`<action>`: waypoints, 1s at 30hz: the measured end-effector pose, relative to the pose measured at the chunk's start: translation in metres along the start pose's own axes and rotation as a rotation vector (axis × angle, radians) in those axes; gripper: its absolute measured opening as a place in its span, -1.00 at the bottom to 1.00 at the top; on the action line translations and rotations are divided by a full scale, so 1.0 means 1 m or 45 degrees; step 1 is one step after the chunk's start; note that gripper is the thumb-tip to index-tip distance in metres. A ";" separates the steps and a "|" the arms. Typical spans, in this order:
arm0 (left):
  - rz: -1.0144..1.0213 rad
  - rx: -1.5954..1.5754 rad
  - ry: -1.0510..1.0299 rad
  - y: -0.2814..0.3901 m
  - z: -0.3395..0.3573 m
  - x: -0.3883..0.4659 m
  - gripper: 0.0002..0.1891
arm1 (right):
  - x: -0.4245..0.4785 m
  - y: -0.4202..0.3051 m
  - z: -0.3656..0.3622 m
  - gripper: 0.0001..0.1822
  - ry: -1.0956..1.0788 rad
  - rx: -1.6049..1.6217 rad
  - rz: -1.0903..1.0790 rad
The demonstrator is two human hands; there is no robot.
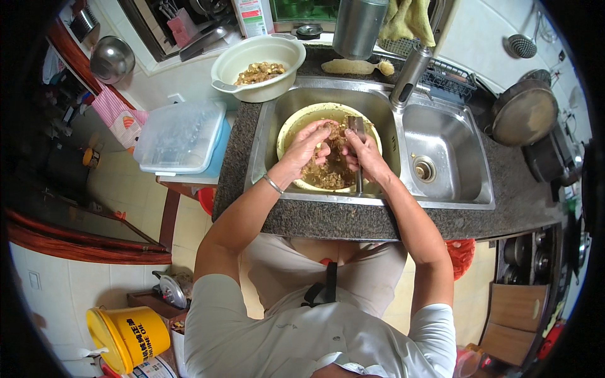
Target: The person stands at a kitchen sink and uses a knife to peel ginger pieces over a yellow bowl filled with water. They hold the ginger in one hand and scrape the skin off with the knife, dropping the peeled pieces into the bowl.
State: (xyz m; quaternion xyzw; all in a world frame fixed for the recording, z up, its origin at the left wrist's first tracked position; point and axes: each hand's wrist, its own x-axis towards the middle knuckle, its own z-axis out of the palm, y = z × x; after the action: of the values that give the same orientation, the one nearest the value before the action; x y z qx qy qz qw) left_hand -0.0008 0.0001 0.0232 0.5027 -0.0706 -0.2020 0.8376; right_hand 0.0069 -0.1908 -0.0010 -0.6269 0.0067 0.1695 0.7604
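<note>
My left hand (309, 144) is raised over a pale yellow basin (283, 137), its fingertips pinched on a small brown root-like piece (331, 126). Close by on the right, my right hand (363, 153) grips a dark, flat-ended tool (356, 124), perhaps a knife. A narrow shaft of the tool runs down past the palm towards the sink's front edge. Murky brown water (338, 170) fills the basin, with brown scraps floating in it. The basin sits in the left bowl of a steel sink (326, 197). Parts of both hands' fingers are hidden.
A cream bowl (222, 66) holding brown and yellow pieces stands at the back left. Behind the sink lie a pale gourd-like brush (350, 67) and a faucet (411, 78). The right basin (430, 141) has a drain. A lidded storage box (182, 137) stands left of the counter.
</note>
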 end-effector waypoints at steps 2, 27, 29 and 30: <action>-0.002 -0.034 0.021 0.001 -0.002 0.001 -0.67 | 0.005 0.002 -0.004 -0.58 0.070 -0.026 0.034; -0.142 -0.421 0.163 -0.001 -0.033 0.014 -0.82 | 0.006 -0.031 0.013 -0.61 0.053 -1.396 -0.327; -0.208 -0.458 0.132 -0.005 -0.033 0.012 -0.77 | 0.005 -0.033 0.015 -0.42 0.058 -1.596 -0.659; -0.228 -0.474 0.126 -0.008 -0.033 0.011 -0.77 | 0.005 -0.031 0.019 -0.36 0.093 -1.661 -0.773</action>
State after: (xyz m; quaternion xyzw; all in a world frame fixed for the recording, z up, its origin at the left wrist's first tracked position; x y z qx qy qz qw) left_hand 0.0173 0.0192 -0.0001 0.3527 0.0540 -0.2603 0.8972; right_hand 0.0165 -0.1765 0.0310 -0.9329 -0.2451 -0.1009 0.2439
